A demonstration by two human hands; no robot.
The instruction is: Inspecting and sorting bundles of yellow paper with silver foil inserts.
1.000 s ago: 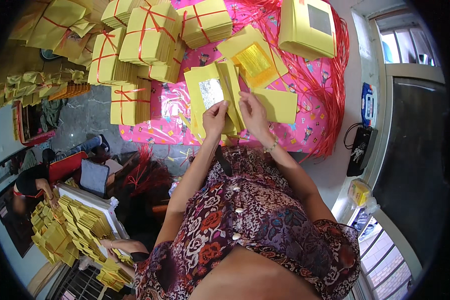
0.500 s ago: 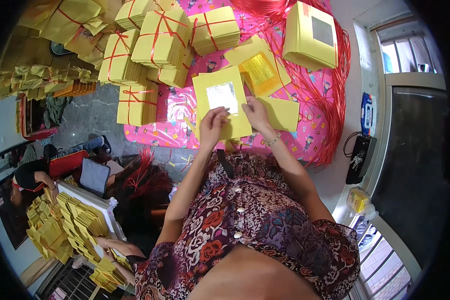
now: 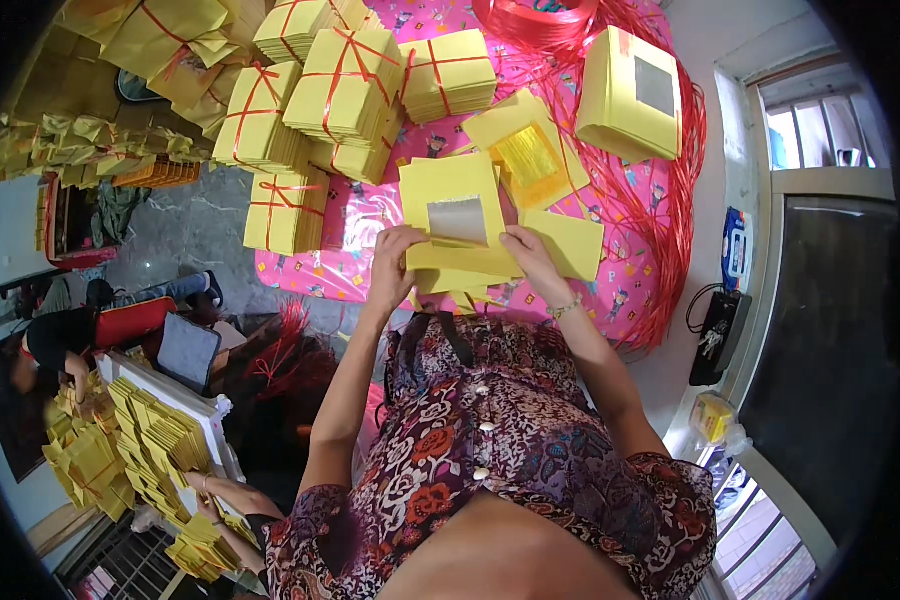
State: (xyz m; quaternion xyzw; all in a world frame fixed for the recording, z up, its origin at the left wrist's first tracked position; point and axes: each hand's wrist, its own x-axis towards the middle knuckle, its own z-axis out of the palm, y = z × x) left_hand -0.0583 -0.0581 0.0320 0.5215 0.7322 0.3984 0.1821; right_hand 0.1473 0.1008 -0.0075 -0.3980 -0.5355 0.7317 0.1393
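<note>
The largest thing is the table under a pink printed cover (image 3: 310,272), on which there stand yellow bundles (image 3: 342,100) tied with red ribbon at the left, and a thick yellow stack (image 3: 608,95) at the upper right. Nearer to the person is the yellow paper (image 3: 450,182) with a silver patch, located between the two hands. The left hand (image 3: 394,262), with curled fingers, pinches its left edge, and the right hand (image 3: 530,252) pinches its right edge.
</note>
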